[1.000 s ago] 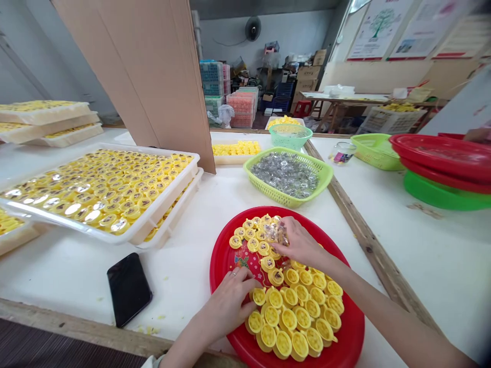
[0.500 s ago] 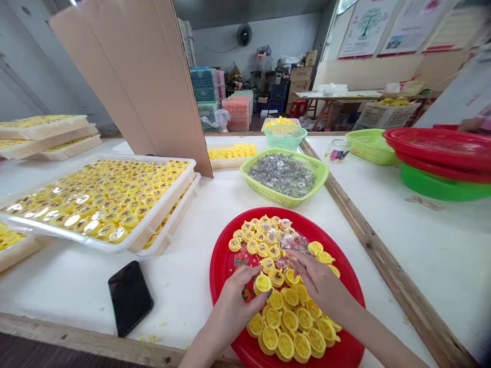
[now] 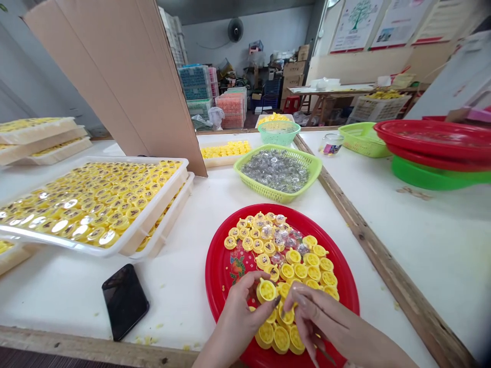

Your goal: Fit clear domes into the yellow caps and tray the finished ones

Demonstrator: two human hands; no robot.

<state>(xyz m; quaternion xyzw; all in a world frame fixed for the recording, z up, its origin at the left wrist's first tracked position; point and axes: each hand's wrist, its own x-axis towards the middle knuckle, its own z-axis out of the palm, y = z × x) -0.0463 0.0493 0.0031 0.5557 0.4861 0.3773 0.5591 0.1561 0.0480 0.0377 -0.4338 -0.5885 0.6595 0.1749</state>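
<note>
A round red tray [image 3: 218,266] lies near the table's front edge with several small yellow caps [image 3: 307,263] spread over it. My left hand [image 3: 240,319] pinches one yellow cap [image 3: 266,290] between thumb and fingers, lifted just above the others. Close to its right, my right hand [image 3: 326,324] hovers low over the caps at the tray's near side, fingers curled and pinched together; what they hold is too small to make out. A few caps at the tray's far side carry clear domes [image 3: 280,240].
A green basket of clear domes [image 3: 278,171] stands behind the tray. White trays of finished yellow caps [image 3: 95,199] fill the left. A black phone [image 3: 125,301] lies front left. Stacked red and green trays [image 3: 437,148] sit right, beyond a wooden strip [image 3: 368,240]. A cardboard panel [image 3: 126,76] leans behind.
My right hand drew back from the tray's far side to the near side beside the left hand. My left hand picked up one yellow cap and lifted it.
</note>
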